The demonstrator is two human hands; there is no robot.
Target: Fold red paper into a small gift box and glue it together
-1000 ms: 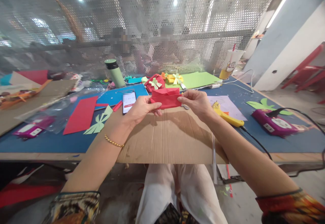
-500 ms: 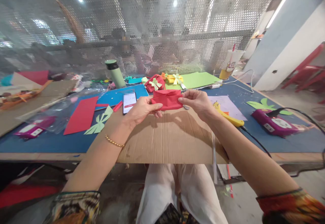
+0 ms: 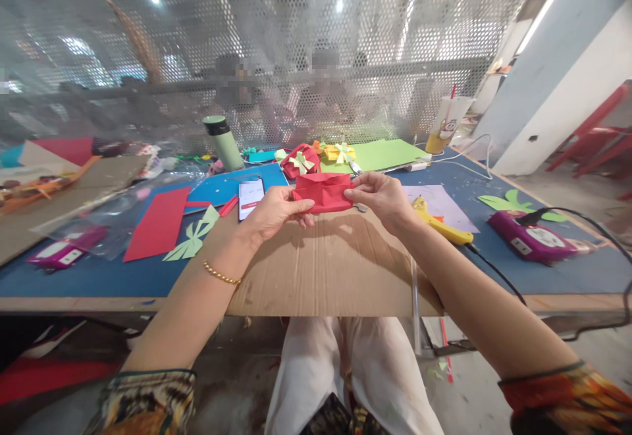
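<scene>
A folded red paper piece (image 3: 326, 195), shaped like a small bag or box, is held up above the brown cardboard sheet (image 3: 320, 270). My left hand (image 3: 281, 210) pinches its left end, thumb on the near face and fingers beneath. At the right end my right hand (image 3: 379, 198) grips the edge between thumb and fingertips. Just behind it lie a red paper bag with a pale green bow (image 3: 302, 160) and a yellow paper piece with a similar bow (image 3: 340, 153). A phone (image 3: 251, 198) with a lit screen rests beside my left hand.
A yellow glue gun (image 3: 442, 222) with a cord lies right of the cardboard, near a purple power strip (image 3: 530, 236). Red paper (image 3: 158, 223), green paper cutouts (image 3: 193, 236) and a green bottle (image 3: 224, 144) stand or lie left. A drink cup (image 3: 447, 124) stands back right.
Both hands keep their hold on the red paper. Its upper part looks slightly more opened out toward me; otherwise almost nothing has moved.
</scene>
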